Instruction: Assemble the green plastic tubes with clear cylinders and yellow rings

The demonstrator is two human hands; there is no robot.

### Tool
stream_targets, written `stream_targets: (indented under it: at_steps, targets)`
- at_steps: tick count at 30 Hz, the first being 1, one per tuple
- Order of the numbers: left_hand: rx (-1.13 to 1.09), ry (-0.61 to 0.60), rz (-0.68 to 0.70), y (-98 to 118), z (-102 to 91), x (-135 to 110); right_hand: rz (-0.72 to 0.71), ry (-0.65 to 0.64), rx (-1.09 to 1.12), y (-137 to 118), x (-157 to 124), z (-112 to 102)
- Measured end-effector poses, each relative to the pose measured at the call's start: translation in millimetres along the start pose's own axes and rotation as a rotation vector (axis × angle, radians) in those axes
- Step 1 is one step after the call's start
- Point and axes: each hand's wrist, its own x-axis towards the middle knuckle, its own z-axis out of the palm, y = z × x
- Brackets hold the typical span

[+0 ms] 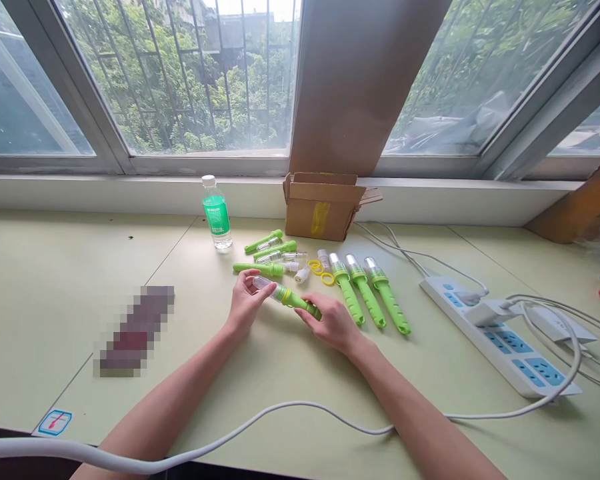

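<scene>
Both my hands hold one green stick with a clear cap (pixel 289 299) just above the pale green table (pixel 55 280). My left hand (pixel 243 305) pinches its clear cap end. My right hand (pixel 331 323) grips its green handle end. Three finished green sticks (pixel 367 293) lie side by side just right of my right hand. Loose green handles and clear caps (pixel 273 257) lie behind my left hand, with yellow rings (pixel 321 272) beside them.
A water bottle (pixel 217 213) and an open cardboard box (pixel 323 205) stand by the window sill. A white power strip (pixel 500 337) lies at the right, its thick white cable (pixel 260 421) crossing in front of my arms. A blurred dark object (pixel 136 330) lies at the left.
</scene>
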Motion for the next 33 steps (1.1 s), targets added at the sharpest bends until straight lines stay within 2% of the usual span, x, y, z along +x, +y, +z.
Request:
stream_targets:
  at_steps: [4, 13, 22, 33]
  targets:
    - [-0.002, -0.008, -0.007, 1, 0.6, -1, 0.014, 0.005, 0.014, 0, 0, 0]
    - [-0.029, -0.001, -0.053, 5, 1.9, -2, 0.012, 0.045, -0.153, 0, 0, 0]
    - [-0.112, -0.053, -0.077, 8, 4.1, -4, 0.108, -0.072, -0.126, -3, 1, -6]
    - [-0.101, -0.012, -0.147, 11, 6.0, -6, -0.016, 0.149, -0.143, 2, -1, 2]
